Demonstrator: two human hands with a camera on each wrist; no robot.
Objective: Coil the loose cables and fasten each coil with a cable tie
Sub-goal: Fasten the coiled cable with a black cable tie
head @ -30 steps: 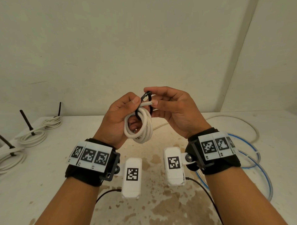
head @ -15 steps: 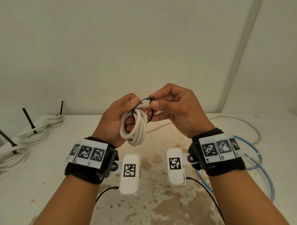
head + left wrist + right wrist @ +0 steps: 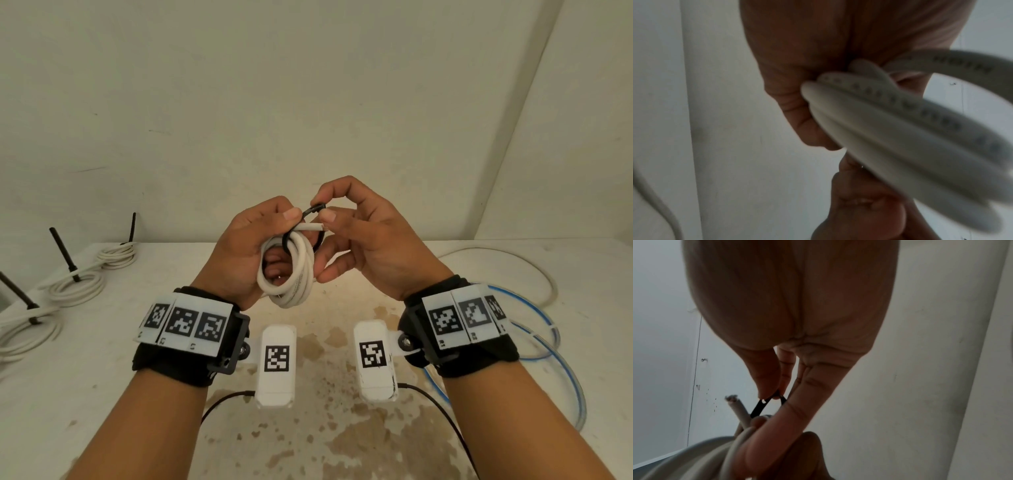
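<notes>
Head view: both raised above the tabletop (image 3: 102, 394), left hand (image 3: 246, 253) curls around the coil (image 3: 291, 270); right hand (image 3: 370, 246) pinches the tie (image 3: 313, 209) looped round it.

The right hand (image 3: 789, 340) pinches a black cable tie (image 3: 764, 404) above the white cable (image 3: 740, 410).

Four white cable coils (image 3: 287, 270) are counted; three (image 3: 78, 289) are tied on the table (image 3: 102, 377); four black cable ties (image 3: 310, 222); one loose white cable (image 3: 534, 270); one blue cable (image 3: 555, 363); two hands (image 3: 370, 240).
</notes>
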